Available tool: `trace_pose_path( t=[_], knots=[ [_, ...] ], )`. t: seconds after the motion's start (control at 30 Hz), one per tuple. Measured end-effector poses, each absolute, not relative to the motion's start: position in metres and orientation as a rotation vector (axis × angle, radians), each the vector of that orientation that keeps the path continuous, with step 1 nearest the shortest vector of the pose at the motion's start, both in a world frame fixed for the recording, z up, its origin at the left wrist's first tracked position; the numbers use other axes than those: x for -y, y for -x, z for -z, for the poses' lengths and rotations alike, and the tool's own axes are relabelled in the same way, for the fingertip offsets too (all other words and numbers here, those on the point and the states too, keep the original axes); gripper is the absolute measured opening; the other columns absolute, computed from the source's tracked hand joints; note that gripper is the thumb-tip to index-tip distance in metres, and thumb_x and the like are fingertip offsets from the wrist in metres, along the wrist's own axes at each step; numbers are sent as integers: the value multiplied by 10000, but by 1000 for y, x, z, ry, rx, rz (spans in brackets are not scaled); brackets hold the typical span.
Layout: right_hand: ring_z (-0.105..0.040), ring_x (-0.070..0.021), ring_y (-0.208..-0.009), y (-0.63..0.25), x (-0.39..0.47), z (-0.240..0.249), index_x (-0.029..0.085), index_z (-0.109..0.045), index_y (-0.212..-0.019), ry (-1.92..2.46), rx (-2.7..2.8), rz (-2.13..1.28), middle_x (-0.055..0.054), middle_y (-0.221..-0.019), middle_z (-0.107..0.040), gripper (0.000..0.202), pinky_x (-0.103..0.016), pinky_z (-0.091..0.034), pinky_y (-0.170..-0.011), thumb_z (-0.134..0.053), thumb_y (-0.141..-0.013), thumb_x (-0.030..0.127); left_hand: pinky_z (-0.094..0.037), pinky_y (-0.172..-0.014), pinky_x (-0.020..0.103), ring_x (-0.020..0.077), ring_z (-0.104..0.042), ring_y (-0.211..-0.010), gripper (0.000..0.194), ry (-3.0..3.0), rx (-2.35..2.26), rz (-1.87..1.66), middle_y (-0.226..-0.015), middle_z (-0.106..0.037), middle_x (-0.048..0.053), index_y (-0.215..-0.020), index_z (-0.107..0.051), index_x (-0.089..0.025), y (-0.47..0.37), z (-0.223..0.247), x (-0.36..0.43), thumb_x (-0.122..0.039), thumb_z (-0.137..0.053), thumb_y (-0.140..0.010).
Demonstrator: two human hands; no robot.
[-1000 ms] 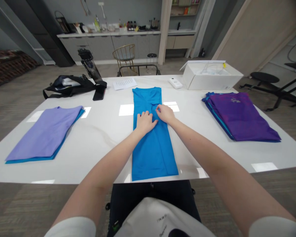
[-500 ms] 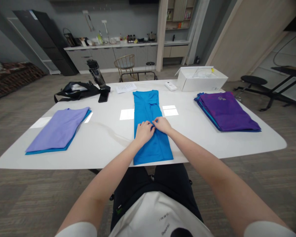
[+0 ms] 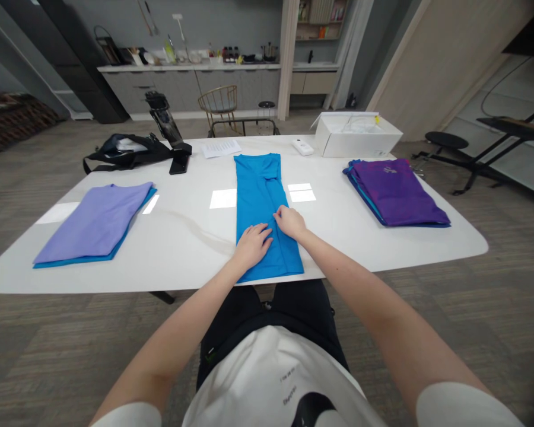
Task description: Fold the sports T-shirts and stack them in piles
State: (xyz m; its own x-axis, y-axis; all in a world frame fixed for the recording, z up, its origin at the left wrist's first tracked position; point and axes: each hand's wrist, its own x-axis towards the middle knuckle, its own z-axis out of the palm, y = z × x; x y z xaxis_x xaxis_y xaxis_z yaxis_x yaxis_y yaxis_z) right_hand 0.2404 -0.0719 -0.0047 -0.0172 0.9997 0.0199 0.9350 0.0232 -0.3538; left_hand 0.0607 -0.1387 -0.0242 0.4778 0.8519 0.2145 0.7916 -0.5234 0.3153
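Note:
A blue shirt (image 3: 257,172), folded into a long narrow strip, lies lengthwise on the white table (image 3: 196,243) in front of me. My left hand (image 3: 253,244) rests on its near half, palm down with fingers spread. Just beyond and to the right, my right hand (image 3: 290,221) has its thumb and fingertips pinched together on the shirt's fabric, by the lengthwise fold edge. To the left lies a folded lavender shirt (image 3: 98,216) on top of a blue one. A stack topped by a folded purple shirt (image 3: 396,193) lies to the right, with blue layers under it.
Along the table's far side are a black bag (image 3: 133,155), a dark bottle (image 3: 165,121), a phone (image 3: 179,163), a printed sheet (image 3: 221,148), a small white device (image 3: 303,147) and a white box (image 3: 356,141). A chair (image 3: 218,105) stands behind.
My left hand has slid slightly toward me, away from my right hand, and its fingers have flattened out. My right hand keeps its pinch. The whole view has shifted a little.

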Motion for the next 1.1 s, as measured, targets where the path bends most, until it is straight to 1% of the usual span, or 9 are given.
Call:
trace_pose_path(
  t=[0.07, 0.13, 0.2, 0.27, 0.5, 0.67, 0.83, 0.97, 1.1],
  knots=[
    [-714, -270, -987, -241, 78, 4, 218, -678, -1065, 1991, 2036, -370, -121, -1044, -762, 260, -330, -496, -817, -510, -1037, 413, -387, -1197, 444, 259, -530, -1388, 401, -2542, -1424, -557, -1487, -592, 107, -1356, -658, -199, -58, 24, 140, -361, -456, -1050],
    [-709, -265, -995, -240, 85, 2, 216, -682, -1025, 1986, 2042, -418, -114, -1037, -761, 310, -325, -487, -826, -515, -1032, 477, -421, -1171, 444, 264, -554, -1356, 391, -2540, -1426, -598, -1467, -605, 109, -1341, -667, -195, -55, 25, 142, -356, -468, -1045],
    [-706, -279, -999, -237, 93, -1, 204, -679, -1014, 2009, 2060, -470, -121, -1042, -757, 376, -328, -483, -810, -562, -992, 561, -441, -1155, 451, 271, -566, -1339, 376, -2537, -1436, -633, -1447, -615, 112, -1327, -674, -200, -51, 28, 144, -349, -483, -1039],
    [-704, -292, -990, -235, 102, -3, 195, -666, -1049, 2036, 2103, -494, -131, -1060, -752, 412, -331, -477, -777, -616, -951, 592, -445, -1153, 468, 280, -569, -1333, 372, -2542, -1437, -651, -1438, -619, 120, -1326, -674, -200, -47, 33, 146, -343, -493, -1034],
    [-689, -246, -887, -246, 141, -3, 242, -607, -1138, 1916, 2249, -383, -74, -1020, -744, 241, -304, -409, -701, -576, -1017, 448, -388, -1205, 529, 290, -531, -1391, 395, -2562, -1343, -637, -1493, -582, 121, -1383, -638, -210, -34, 41, 157, -338, -467, -1050],
    [-640, -184, -820, -269, 172, 2, 242, -654, -1039, 1615, 2373, -425, -29, -949, -708, 127, -280, -378, -692, -603, -1011, 355, -471, -1150, 487, 265, -593, -1316, 368, -2557, -1153, -681, -1443, -622, 108, -1318, -682, -223, -8, 36, 167, -371, -475, -1052],
    [-624, -180, -819, -300, 191, 7, 227, -690, -1001, 1422, 2300, -420, -31, -901, -660, 161, -287, -438, -781, -580, -1015, 343, -532, -1060, 462, 253, -648, -1214, 329, -2628, -1074, -709, -1330, -686, 105, -1249, -717, -232, 27, 27, 178, -287, -459, -1051],
    [-653, -210, -957, -326, 201, 5, 229, -708, -1074, 1260, 2342, -448, -70, -1023, -670, 210, -318, -490, -869, -505, -1029, 260, -528, -1035, 464, 252, -638, -1212, 392, -2718, -1020, -643, -1306, -695, 102, -1263, -705, -238, 53, 20, 188, -135, -415, -1020],
    [-658, -224, -1019, -337, 211, 0, 246, -718, -1154, 1174, 2463, -498, -90, -1110, -658, 277, -343, -521, -903, -464, -1045, 256, -505, -1064, 450, 246, -613, -1247, 402, -2763, -918, -510, -1329, -683, 93, -1268, -706, -253, 67, 13, 198, -119, -429, -1008]
  ],
)
